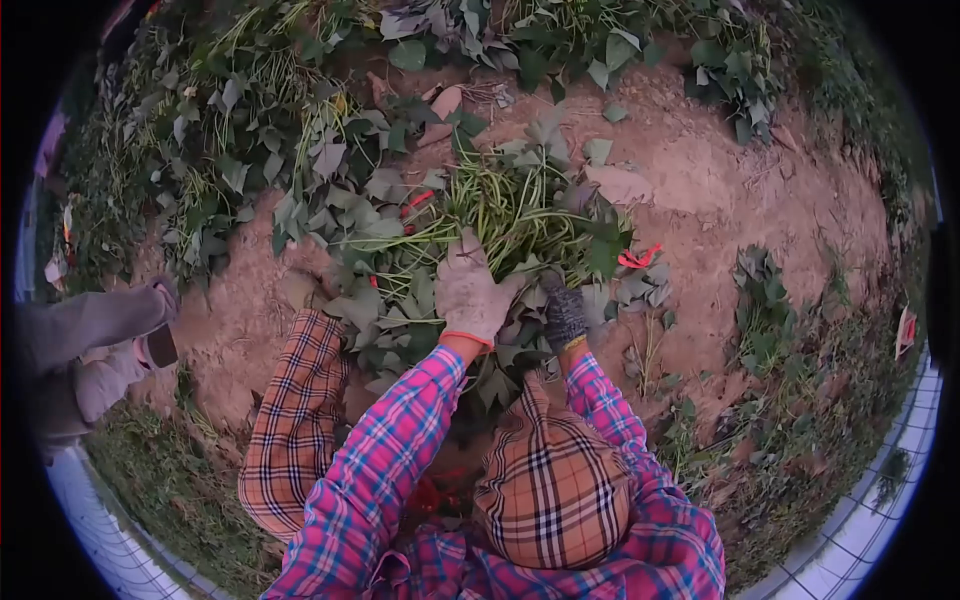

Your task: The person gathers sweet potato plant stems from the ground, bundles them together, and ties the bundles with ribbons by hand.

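Observation:
A thick bundle of leafy sweet potato vines (510, 205) lies on the soil in front of me, its green stems packed together and leaves spread around them. My left hand (475, 292), in a pale, soil-stained glove with an orange cuff, rests flat on the near side of the bundle, thumb spread from the fingers. At the bundle's right near side is my right hand (566, 310) in a dark grey glove; leaves hide most of its fingers. A red strip (640, 257) lies at the right edge of the bundle, and another red strip (416, 204) shows among leaves to the left.
More vines (240, 130) cover the ground at the far left and back. Bare soil (700, 180) stretches to the right, with a smaller leafy clump (762, 305) on it. Another person's legs (100, 340) are at the left edge. My plaid-covered knees flank the near side.

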Available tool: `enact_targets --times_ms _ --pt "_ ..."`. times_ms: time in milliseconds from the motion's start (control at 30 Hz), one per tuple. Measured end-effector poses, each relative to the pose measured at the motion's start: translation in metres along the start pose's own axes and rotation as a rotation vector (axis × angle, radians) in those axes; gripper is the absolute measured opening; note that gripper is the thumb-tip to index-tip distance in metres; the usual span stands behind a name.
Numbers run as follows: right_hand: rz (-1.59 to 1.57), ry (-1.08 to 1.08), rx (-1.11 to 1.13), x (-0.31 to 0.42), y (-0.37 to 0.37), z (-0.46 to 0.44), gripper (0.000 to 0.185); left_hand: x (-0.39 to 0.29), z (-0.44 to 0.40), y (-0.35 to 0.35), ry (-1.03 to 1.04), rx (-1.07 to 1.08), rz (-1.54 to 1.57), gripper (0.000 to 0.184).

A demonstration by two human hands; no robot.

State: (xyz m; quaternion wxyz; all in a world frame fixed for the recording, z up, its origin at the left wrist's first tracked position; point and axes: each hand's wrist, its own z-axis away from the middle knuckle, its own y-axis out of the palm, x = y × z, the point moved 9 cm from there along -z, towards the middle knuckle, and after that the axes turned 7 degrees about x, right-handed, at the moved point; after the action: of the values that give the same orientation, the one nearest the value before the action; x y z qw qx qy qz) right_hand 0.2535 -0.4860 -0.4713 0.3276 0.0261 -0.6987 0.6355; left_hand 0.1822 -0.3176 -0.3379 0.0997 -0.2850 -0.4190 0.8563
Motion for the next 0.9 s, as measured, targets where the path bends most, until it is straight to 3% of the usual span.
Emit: enact_targets --times_ms 33,100,167,267,333,367,467,500,700,767,800,900 --pt "-0.359 0.151 -0.063 -0.043 0.033 0.014 0.04 0.001 -0.003 0.004 0.007 0.003 -0.011 0.09" --pt "-0.722 0.303 -0.126 -0.07 0.052 0.027 0.036 0.003 -0.003 -0.003 0.027 -0.144 0.02 0.086" --pt "-1.032 0.455 -0.161 -0.091 0.07 0.04 0.032 0.0 -0.01 -0.001 -0.056 -0.088 0.007 0.084" --pt "-1.196 0.533 -0.276 -0.101 0.067 0.047 0.032 0.0 -0.017 0.004 -0.184 -0.085 -0.046 0.08" --pt "-1.688 0.876 -0.133 -0.111 0.092 0.063 0.032 0.007 -0.02 0.001 -0.284 -0.104 -0.06 0.076" --pt "-1.686 0.874 -0.127 -0.111 0.09 0.06 0.032 0.012 -0.024 -0.002 -0.288 -0.106 -0.057 0.076" --pt "-0.798 0.4 0.0 -0.127 0.105 0.051 0.031 0.026 -0.033 0.005 -0.304 0.001 -0.056 0.072" --pt "-0.708 0.407 0.027 -0.121 0.1 0.052 0.031 0.027 -0.032 0.005 -0.278 0.005 -0.01 0.071" --pt "-0.575 0.446 0.105 -0.109 0.08 0.056 0.033 0.042 -0.018 0.006 -0.142 -0.105 0.154 0.06" --pt "-0.537 0.448 0.121 -0.11 0.078 0.058 0.033 0.037 -0.006 -0.002 0.019 -0.238 0.143 0.058" --pt "-0.512 0.445 0.13 -0.111 0.078 0.06 0.034 0.037 -0.003 0.0 0.016 -0.178 0.218 0.06" --pt "-0.46 0.44 0.159 -0.113 0.077 0.066 0.035 0.02 0.012 -0.005 0.091 -0.161 0.035 0.062"
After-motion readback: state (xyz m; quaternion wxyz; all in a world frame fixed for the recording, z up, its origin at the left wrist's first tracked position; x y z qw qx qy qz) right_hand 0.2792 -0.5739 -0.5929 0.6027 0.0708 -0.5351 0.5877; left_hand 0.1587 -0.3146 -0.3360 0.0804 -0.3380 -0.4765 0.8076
